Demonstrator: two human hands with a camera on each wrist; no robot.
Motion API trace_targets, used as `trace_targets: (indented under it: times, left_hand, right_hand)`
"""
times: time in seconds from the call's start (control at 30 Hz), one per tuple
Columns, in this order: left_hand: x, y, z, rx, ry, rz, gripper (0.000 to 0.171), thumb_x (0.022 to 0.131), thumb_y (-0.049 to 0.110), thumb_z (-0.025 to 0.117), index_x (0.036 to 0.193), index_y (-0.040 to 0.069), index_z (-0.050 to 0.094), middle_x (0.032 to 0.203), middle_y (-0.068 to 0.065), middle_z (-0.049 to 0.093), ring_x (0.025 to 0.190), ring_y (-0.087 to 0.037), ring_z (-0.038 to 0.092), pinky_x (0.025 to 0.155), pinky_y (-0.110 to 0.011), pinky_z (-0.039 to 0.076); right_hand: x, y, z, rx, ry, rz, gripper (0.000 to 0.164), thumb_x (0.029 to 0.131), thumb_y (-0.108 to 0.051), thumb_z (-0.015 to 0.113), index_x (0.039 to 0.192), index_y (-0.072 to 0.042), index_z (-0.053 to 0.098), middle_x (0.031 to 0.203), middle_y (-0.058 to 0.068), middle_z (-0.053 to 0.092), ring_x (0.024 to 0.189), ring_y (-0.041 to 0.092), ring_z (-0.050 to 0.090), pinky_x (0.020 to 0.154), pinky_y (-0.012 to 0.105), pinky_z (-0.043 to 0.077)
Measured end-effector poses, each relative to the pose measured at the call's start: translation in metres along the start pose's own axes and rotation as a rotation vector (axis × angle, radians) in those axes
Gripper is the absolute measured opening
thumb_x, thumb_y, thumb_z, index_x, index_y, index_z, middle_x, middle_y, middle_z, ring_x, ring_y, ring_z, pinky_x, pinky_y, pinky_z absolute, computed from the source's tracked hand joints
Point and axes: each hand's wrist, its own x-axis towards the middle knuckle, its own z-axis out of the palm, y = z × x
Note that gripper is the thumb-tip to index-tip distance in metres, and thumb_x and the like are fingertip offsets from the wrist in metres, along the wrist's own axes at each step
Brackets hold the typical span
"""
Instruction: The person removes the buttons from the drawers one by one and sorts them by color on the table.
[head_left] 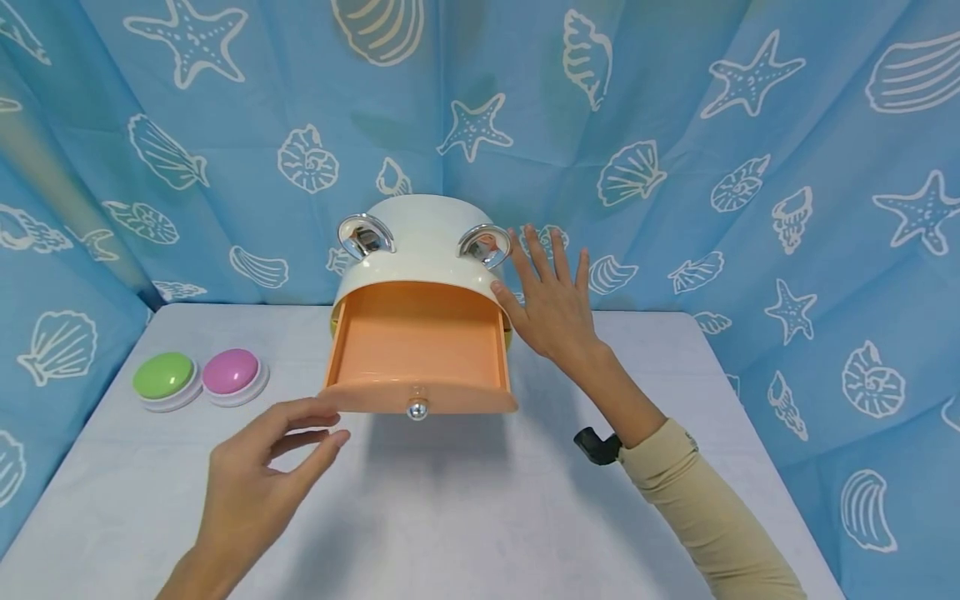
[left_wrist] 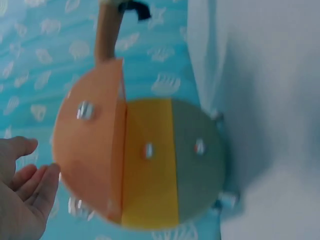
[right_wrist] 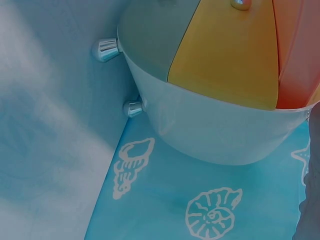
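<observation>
A small rounded white cabinet (head_left: 431,237) with two chrome rings stands at the table's back. Its orange top drawer (head_left: 420,333) is pulled out, with no contents visible inside. My left hand (head_left: 255,475) is at the drawer front's left corner, fingertips touching or just beside it, thumb apart. My right hand (head_left: 553,308) has its fingers spread beside the cabinet's upper right, thumb near the white shell; contact cannot be told. In the left wrist view, the yellow drawer (left_wrist: 150,190) and grey-green drawer (left_wrist: 192,175) sit closed below the orange one, each with a silver knob.
A green round button (head_left: 163,375) and a pink round button (head_left: 230,371), both on white bases, lie on the white table (head_left: 450,517) at left. The blue shell-patterned curtain (head_left: 525,100) hangs directly behind the cabinet and along the sides.
</observation>
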Motion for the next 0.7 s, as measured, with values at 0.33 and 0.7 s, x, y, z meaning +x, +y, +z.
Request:
trace_targets:
  times: [0.33,0.7]
  left_hand:
    - [-0.007,-0.002,0.046,-0.221,0.033,0.146,0.043,0.067,-0.008,0.087,0.104,0.006,0.071,0.095,-0.002,0.072,0.087,-0.014,0.070,0.080,-0.023,0.057]
    - [-0.002,-0.003,0.067,-0.198,0.032,0.196,0.035,0.075,-0.003,0.084,0.107,0.002,0.070,0.099,-0.007,0.073,0.083,-0.024,0.073,0.073,-0.024,0.058]
  right_hand:
    - [0.001,0.000,0.001,0.010,0.010,-0.005,0.070,0.105,-0.058,0.027,0.162,-0.022,0.007,0.167,0.005,0.004,0.150,0.026,-0.015,0.114,0.063,-0.010]
    - [0.000,0.000,0.001,0.014,0.019,-0.007,0.070,0.105,-0.057,0.029,0.162,-0.022,0.008,0.167,0.004,0.004,0.150,0.026,-0.014,0.114,0.063,-0.010]
